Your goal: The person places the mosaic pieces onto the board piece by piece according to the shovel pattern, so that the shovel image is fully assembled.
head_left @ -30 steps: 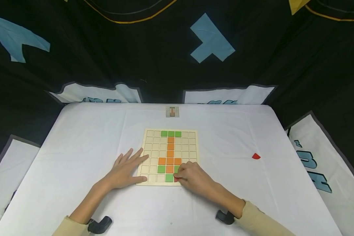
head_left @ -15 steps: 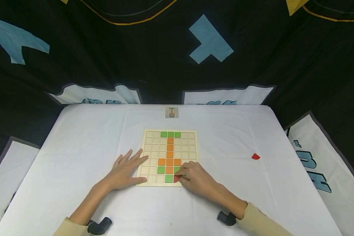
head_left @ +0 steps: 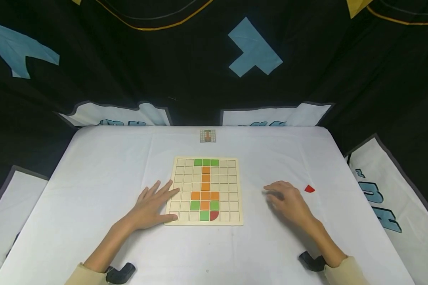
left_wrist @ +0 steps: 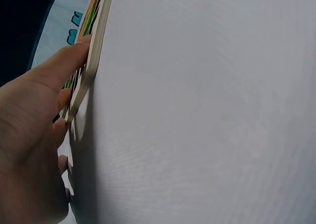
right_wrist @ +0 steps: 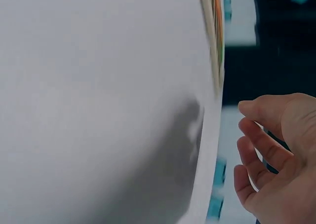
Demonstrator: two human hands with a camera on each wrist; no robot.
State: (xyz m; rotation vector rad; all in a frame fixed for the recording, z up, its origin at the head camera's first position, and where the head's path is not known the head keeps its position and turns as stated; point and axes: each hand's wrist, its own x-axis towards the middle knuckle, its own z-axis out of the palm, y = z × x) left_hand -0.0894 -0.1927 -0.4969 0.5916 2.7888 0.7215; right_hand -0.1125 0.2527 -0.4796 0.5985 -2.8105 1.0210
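A square wooden grid board (head_left: 232, 198) lies mid-table, with green and orange square tiles in a central column. One red quarter-round tile (head_left: 214, 215) sits in its bottom row, beside a green tile (head_left: 204, 215). My left hand (head_left: 149, 208), fingers spread, rests on the board's left side; in the left wrist view its thumb touches the board's edge (left_wrist: 101, 41). Off to the board's right, my right hand (head_left: 290, 202) hovers above the cloth, fingers loosely bent and holding nothing. Just beyond it lies another red tile (head_left: 309, 189) on the cloth.
A small card (head_left: 208, 136) printed with a grid pattern lies near the table's far edge. White cloth (head_left: 110, 166) covers the table. Dark curtains (head_left: 192, 79) hang behind it. A black strap piece sits at each wrist.
My right hand has let go of the red tile, now lying in the board's bottom row, and moved right toward the loose red tile. The left hand stays in place.
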